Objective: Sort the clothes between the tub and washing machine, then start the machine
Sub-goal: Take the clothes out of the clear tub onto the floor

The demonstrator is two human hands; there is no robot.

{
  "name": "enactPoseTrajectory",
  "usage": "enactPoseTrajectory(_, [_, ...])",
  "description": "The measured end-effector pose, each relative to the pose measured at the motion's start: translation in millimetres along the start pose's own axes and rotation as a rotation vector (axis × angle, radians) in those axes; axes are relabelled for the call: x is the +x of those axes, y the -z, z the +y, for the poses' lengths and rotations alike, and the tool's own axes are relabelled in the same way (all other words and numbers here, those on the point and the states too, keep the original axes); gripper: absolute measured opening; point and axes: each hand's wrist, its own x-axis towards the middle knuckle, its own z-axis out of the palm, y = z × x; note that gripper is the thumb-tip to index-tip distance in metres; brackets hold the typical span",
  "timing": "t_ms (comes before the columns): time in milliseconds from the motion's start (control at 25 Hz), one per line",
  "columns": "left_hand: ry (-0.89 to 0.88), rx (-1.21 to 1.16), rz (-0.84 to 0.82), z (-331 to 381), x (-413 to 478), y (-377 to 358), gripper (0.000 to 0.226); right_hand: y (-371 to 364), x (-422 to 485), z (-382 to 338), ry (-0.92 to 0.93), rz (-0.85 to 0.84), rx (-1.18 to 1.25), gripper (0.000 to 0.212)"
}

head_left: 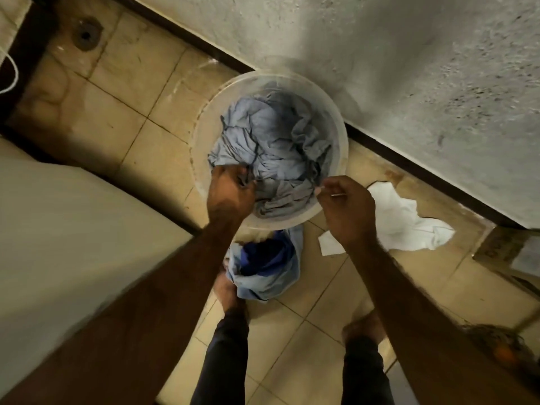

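A clear plastic tub (pixel 342 147) stands on the tiled floor against the wall, filled with crumpled pale blue and grey clothes (pixel 271 133). My left hand (pixel 230 191) reaches over the tub's near left rim with its fingers closed on a dark fold of the clothes. Over the near right rim, my right hand (pixel 346 209) has its fingers pinched together at the edge of the grey cloth. The washing machine's pale top (pixel 73 229) fills the left side of the view.
A heap of blue clothes (pixel 266 264) lies on the floor just in front of the tub, by my feet. A white garment (pixel 406 217) is spread on the tiles to the right. A floor drain (pixel 86 35) sits far left. A dark skirting runs along the wall.
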Motion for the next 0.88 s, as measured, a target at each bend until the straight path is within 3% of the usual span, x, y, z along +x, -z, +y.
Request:
enactPoseTrajectory(280, [-0.007,0.116,-0.04,-18,24,3,0.058,-85,43,-26,-0.006,-0.247,-0.079,0.026])
enactPoseTrajectory(480, [0.009,0.098,-0.113,-21,56,-5,0.081,-129,72,-30,0.007,-0.308,-0.165,0.026])
enactPoseTrajectory(560, [0.012,0.173,-0.118,-24,67,-6,0.074,-135,76,-27,0.0,-0.342,-0.169,0.02])
enactPoseTrajectory(680, [-0.084,0.261,-0.102,-27,69,-3,0.045,-131,74,-22,0.038,-0.31,-0.222,0.023])
enactPoseTrajectory(880, [-0.201,0.19,0.011,-15,45,11,0.036,-112,74,-29,-0.026,-0.256,-0.196,0.038])
